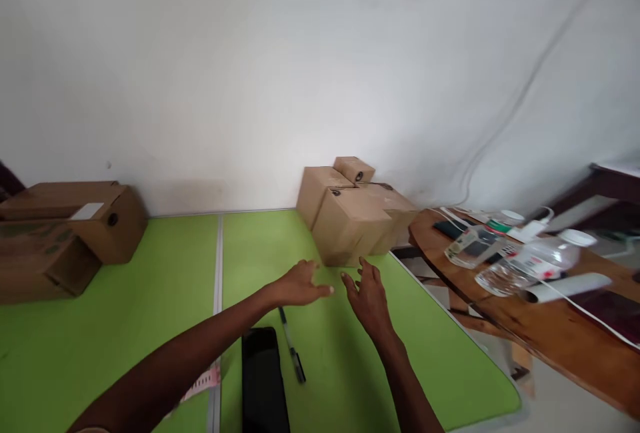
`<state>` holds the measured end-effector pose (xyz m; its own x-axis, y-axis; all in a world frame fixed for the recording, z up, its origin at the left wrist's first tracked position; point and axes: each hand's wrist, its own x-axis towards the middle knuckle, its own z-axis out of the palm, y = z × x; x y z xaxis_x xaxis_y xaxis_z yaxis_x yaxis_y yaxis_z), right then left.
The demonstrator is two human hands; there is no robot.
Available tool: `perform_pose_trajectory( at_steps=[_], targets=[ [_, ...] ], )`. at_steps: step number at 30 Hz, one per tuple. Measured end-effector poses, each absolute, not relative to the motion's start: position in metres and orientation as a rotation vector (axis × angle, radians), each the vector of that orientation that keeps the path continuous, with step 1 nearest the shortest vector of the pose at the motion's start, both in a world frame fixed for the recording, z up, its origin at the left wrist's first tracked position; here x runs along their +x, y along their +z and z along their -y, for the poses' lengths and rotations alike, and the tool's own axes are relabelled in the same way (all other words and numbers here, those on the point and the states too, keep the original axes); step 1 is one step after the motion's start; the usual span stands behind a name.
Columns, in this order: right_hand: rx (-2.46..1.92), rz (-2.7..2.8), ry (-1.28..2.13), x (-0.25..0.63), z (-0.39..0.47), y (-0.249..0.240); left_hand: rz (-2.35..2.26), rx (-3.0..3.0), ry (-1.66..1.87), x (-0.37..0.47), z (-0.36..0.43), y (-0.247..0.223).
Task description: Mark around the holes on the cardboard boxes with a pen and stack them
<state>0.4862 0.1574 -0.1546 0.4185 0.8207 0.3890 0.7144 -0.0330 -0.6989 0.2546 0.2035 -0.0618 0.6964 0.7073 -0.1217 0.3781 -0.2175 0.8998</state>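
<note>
My left hand [301,283] is over the green table [170,273], thumb and fingers apart, with nothing held. To its right, my right hand [368,294] has its fingers spread and is likewise without anything in it. Just beyond both hands stands a group of brown cardboard boxes [353,223] against the wall, with a small box [355,169] sitting on top. Whether the right fingertips touch the nearest box, I cannot tell. Below my left hand lie a pen [292,345] and a black phone [265,379].
More cardboard boxes [55,239] stand at the table's left. A pink strap [203,381] lies partly behind my left forearm. On the right, a wooden table [550,333] bears two plastic bottles [537,263], a white tube [567,287] and cables. A white wall [240,86] rises behind.
</note>
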Motion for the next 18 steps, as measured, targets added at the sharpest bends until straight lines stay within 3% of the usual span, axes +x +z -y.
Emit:
perform_pose_trajectory(
  at_steps=[10, 18],
  targets=[
    [-1.352, 1.931, 0.651, 0.337, -0.199, -0.071, -1.176, 1.648, 0.625, 0.034, -0.078, -0.050],
    [-0.960, 2.204, 1.135, 0.116, -0.228, -0.079, -1.811, 1.345, 1.224, -0.116, -0.051, -0.057]
  ],
)
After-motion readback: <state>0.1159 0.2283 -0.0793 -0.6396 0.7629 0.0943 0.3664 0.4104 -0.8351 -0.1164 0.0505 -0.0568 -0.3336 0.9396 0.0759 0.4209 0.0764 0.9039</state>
